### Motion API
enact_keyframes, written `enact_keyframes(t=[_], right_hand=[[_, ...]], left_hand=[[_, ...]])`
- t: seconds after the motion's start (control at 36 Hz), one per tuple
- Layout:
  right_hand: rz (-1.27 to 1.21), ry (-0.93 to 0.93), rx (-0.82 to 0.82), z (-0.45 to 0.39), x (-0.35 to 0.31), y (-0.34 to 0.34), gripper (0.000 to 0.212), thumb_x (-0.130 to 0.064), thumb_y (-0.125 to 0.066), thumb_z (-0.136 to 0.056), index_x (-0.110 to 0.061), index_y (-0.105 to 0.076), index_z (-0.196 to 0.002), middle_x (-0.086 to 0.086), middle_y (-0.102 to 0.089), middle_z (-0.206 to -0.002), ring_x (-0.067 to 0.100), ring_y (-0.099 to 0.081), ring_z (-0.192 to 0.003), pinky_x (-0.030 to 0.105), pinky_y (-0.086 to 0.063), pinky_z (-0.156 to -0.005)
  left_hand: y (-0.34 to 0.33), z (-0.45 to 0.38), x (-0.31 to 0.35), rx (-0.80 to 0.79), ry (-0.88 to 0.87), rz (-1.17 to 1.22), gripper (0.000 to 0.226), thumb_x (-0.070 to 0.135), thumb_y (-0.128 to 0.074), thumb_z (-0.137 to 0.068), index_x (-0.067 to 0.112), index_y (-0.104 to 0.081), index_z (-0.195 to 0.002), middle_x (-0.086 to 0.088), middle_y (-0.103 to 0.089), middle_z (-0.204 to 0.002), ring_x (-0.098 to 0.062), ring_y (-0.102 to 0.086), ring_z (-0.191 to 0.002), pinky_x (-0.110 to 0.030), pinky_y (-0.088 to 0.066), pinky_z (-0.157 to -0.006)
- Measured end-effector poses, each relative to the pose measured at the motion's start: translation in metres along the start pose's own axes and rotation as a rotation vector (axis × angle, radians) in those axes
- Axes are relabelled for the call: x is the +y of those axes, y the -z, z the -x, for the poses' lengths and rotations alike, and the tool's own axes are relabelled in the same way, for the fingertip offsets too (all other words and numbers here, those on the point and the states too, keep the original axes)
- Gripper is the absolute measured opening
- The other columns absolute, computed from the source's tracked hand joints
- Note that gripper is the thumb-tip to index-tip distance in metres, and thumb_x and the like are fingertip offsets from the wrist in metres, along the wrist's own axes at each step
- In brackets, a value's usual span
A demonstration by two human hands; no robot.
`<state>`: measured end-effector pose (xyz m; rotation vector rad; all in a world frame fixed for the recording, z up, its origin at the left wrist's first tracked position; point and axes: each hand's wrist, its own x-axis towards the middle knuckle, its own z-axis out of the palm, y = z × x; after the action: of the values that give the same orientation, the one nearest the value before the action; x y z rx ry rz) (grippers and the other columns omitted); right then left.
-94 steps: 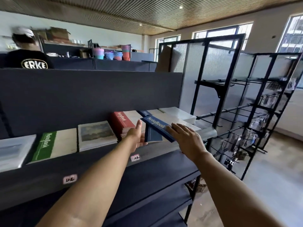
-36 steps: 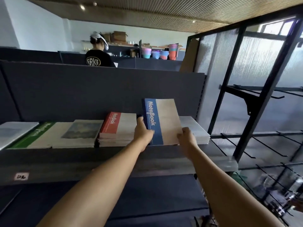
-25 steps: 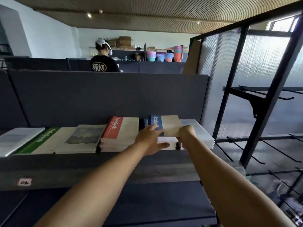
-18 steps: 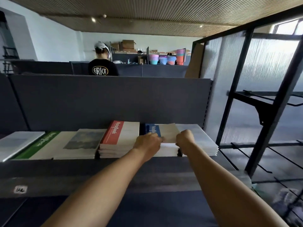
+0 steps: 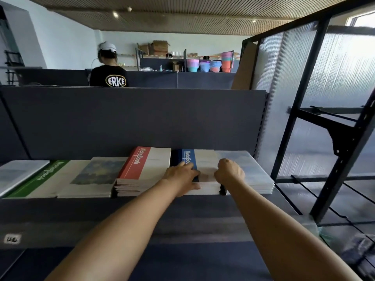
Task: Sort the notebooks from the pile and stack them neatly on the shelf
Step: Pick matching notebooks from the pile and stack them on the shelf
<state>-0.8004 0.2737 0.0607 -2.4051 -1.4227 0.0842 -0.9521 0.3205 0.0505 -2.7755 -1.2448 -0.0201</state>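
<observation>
A shop, or its stockroom — a dark retail shelf (image 5: 142, 207) with a price tag (image 5: 12, 238) on its front lip carries sorted notebook stacks (image 5: 142, 171) side by side. A black display rack (image 5: 345, 142) stands to the right. Behind the divider, coloured buckets (image 5: 209, 64) and cardboard boxes (image 5: 160, 46) sit on further shelving — another person (image 5: 108, 72) stands there.

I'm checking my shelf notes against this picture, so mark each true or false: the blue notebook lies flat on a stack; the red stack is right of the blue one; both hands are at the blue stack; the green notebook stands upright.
1. The blue notebook lies flat on a stack: true.
2. The red stack is right of it: false, left.
3. The left hand and right hand are at the blue stack: true.
4. The green notebook stands upright: false, it lies flat.
</observation>
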Motion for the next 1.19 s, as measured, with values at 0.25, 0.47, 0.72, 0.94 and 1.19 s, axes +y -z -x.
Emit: enact_keyframes(t=[0.25, 0.47, 0.72, 0.94, 1.19], right_hand=[[0.027, 0.118, 0.003, 0.007, 0.007, -0.001, 0.028, -0.014, -0.05, -0.09, -0.013, -0.059, -0.116, 0.01, -0.061, -0.115, 0.028, -0.054, -0.105, 0.029, -0.04, -0.071], [0.02, 0.219, -0.062, 0.014, 0.016, 0.003, 0.035, -0.031, -0.054, -0.092, -0.016, -0.052, -0.124, 0.011, -0.06, -0.119, 0.029, -0.053, -0.11, 0.033, -0.041, -0.076], [-0.039, 0.212, -0.104, 0.014, 0.015, 0.006, 0.045, -0.03, -0.06, -0.09, -0.018, -0.049, -0.131, 0.009, -0.059, -0.125, 0.029, -0.05, -0.116, 0.035, -0.045, -0.089], [0.023, 0.219, -0.087, 0.012, 0.003, 0.005, 0.04, -0.033, -0.059, -0.09, -0.013, -0.053, -0.123, 0.01, -0.061, -0.117, 0.028, -0.058, -0.104, 0.028, -0.041, -0.068], [0.064, 0.175, -0.063, 0.016, -0.002, 0.003, 0.037, -0.032, -0.059, -0.091, -0.012, -0.054, -0.121, 0.01, -0.062, -0.114, 0.027, -0.059, -0.101, 0.029, -0.043, -0.069]], left_hand=[[0.001, 0.007, 0.013, -0.018, 0.095, 0.05, 0.047, 0.044, -0.043, -0.099, 0.029, -0.039, -0.143, 0.0, -0.036, -0.142, -0.026, -0.031, -0.133, -0.044, -0.042, -0.095], [0.001, 0.019, 0.029, -0.024, 0.169, 0.079, 0.046, 0.02, -0.046, -0.1, 0.022, -0.036, -0.145, -0.004, -0.035, -0.145, -0.028, -0.034, -0.133, -0.049, -0.04, -0.103], [-0.003, 0.016, 0.029, -0.017, 0.223, 0.074, 0.059, 0.004, -0.047, -0.094, 0.023, -0.029, -0.147, -0.006, -0.029, -0.149, -0.031, -0.03, -0.133, -0.047, -0.036, -0.108], [-0.012, 0.016, 0.029, -0.096, 0.231, 0.005, 0.067, 0.012, -0.047, -0.094, 0.024, -0.012, -0.15, -0.008, -0.01, -0.155, -0.041, -0.007, -0.143, -0.052, -0.028, -0.112], [-0.012, 0.007, 0.035, -0.074, 0.263, -0.155, 0.07, 0.013, -0.058, -0.088, 0.022, -0.02, -0.146, -0.011, -0.022, -0.148, -0.039, -0.026, -0.134, -0.049, -0.026, -0.109]])
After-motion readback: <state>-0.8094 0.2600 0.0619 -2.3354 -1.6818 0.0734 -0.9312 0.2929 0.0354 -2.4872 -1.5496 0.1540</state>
